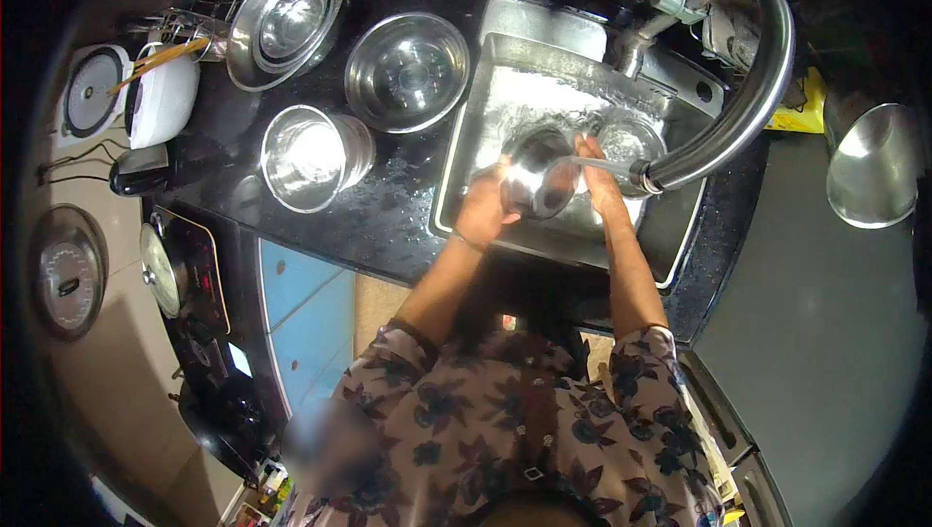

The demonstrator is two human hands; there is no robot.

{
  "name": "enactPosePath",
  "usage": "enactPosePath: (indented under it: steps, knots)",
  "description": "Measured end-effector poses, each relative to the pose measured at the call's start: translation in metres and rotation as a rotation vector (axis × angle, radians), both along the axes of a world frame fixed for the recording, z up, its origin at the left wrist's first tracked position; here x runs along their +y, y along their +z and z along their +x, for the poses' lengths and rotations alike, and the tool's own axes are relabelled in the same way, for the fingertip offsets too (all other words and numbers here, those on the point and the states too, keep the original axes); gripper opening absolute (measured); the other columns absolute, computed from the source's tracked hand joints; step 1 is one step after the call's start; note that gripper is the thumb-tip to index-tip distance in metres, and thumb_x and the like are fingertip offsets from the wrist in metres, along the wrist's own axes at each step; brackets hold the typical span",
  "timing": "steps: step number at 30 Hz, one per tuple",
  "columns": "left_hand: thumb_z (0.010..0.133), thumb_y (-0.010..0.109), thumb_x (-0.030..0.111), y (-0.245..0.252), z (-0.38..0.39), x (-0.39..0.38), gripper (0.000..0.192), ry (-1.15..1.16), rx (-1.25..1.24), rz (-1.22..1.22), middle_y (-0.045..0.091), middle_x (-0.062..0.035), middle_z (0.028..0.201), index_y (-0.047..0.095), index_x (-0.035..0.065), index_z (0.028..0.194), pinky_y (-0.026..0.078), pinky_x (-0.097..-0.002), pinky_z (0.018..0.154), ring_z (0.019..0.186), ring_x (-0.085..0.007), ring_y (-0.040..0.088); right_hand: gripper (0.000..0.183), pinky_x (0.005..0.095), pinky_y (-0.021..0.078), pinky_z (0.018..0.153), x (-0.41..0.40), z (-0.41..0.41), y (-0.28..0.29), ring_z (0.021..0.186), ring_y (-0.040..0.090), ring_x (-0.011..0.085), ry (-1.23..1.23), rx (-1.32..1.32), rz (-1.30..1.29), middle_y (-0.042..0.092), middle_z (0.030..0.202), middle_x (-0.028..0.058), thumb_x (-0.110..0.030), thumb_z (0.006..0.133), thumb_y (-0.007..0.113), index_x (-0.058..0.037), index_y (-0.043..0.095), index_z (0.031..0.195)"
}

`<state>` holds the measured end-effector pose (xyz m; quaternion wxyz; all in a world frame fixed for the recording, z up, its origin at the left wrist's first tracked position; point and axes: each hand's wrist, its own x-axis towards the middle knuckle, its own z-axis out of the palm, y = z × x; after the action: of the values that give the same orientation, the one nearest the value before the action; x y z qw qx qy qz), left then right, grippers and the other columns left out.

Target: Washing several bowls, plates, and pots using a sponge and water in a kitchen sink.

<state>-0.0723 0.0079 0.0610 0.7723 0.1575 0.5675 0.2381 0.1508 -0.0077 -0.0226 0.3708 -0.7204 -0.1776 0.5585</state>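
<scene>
Over the sink, a shiny round steel vessel [535, 181] is tilted between my two hands. My left hand [484, 203] grips its left side, with the thumb near the lower edge. Against its right side lies my right hand [598, 181], fingers pointing away from me and partly hidden by the water and the vessel. A stream of water [601, 163] runs from the curved steel faucet [775, 76] onto the vessel. Just beyond my right hand, another round steel dish [633, 137] sits in the steel sink [502, 54].
Left of the sink, a steel bowl [408, 72], a steel pot [306, 159] and a wide steel basin [287, 25] stand on the wet black counter [393, 192]. Farther left are a white appliance [164, 101] and a lidded pan [160, 272]. A steel vessel [874, 167] is at far right.
</scene>
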Motion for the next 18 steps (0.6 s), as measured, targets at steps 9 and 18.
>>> enactPosePath:
  steps: [9,18]
  knots:
    - [0.095,0.046,0.052,-0.056,-0.003,-0.013,0.036,0.534,-0.555,-0.379,0.06,-0.0015,0.121,0.055,0.0251,0.117,0.042,-0.0574,0.079,0.112,-0.027,0.053,0.037,0.037,0.0393,0.093,-0.046,-0.079,0.03,0.104,0.051,0.0195,-0.188,0.084,0.222,0.055,0.114,0.0096,-0.033,0.099,0.046,-0.0011,0.053,0.116]
    - [0.099,0.041,0.052,-0.021,0.021,-0.016,0.044,0.218,-0.036,0.064,0.065,-0.0025,0.082,0.061,0.0127,0.098,0.049,-0.0326,0.053,0.07,-0.0134,0.061,0.027,0.0388,0.0496,0.078,-0.001,-0.088,0.085,0.088,0.061,0.0357,0.368,-0.708,0.675,0.059,0.099,0.0144,-0.012,0.086,0.059,-0.0093,0.06,0.113]
